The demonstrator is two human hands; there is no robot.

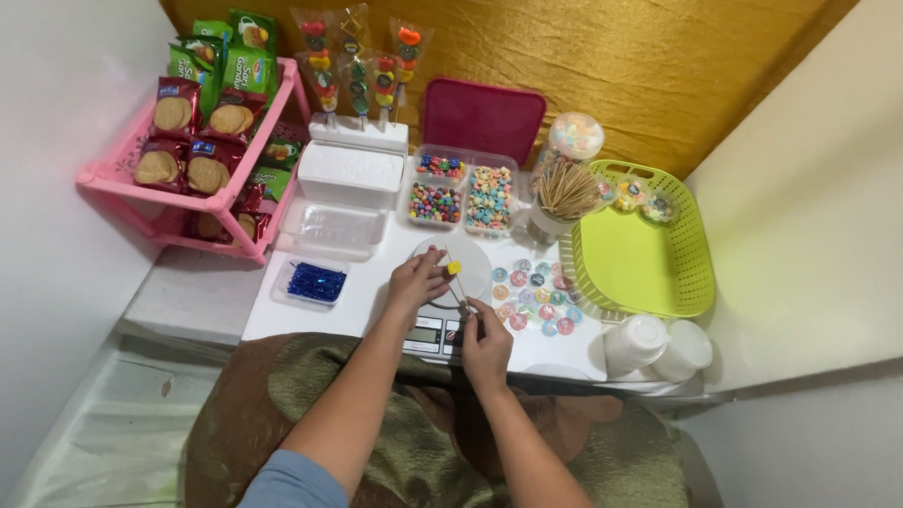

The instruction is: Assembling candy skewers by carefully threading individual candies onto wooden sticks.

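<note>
Right hand [486, 330] pinching wooden skewer [462, 296] low; left hand [418, 279] closed on yellow candy [454, 268] at its tip, above the kitchen scale [439, 334]. Best kept steady, pushed straight. Candy tray [463, 192] beyond, round stickers [535, 296] rightward.

Looks like a home sweets-making corner: candy tubs [463, 192], wrapped candy skewers [361, 66] far back, pink snack rack [203, 140] left, gold cloth backdrop [579, 48].
</note>
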